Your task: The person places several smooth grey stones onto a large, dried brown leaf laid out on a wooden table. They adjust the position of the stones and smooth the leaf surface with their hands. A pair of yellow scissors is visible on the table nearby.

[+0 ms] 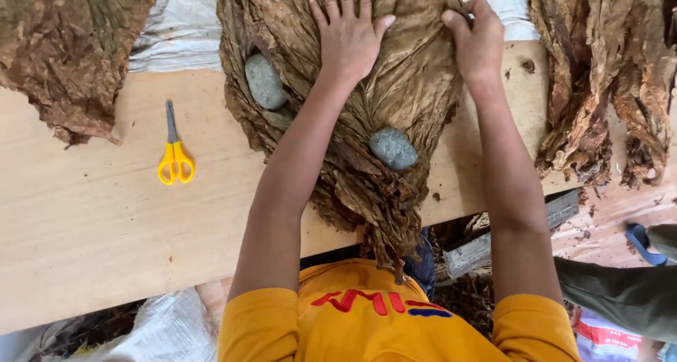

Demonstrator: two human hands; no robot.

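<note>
1. Step in hand, as I read it: flattening the top leaf on the pile of dried leaves (367, 87). The pile lies mid-board on the wooden board (92, 221), its stem ends hanging over the board's near edge.
2. Left hand (349, 37): flat, fingers spread wide, palm pressing the leaf. It holds nothing.
3. Right hand (479, 41): fingers curled at the pile's right edge, apparently pinching leaf. I cannot tell how firmly.
4. To do it well: keep the flat palm as anchor and draw the edge outward gently. The leaf looks brittle, so a hard tug likely tears it.
5. Two smooth grey stones (393, 149) rest on the pile as weights, one left of the left forearm, one between the forearms.
6. Leaves: tan-brown, crinkled, veined, papery.
7. Yellow-handled scissors (175, 154) lie shut on the board, left of the pile. More leaf heaps sit either side of it.
</note>
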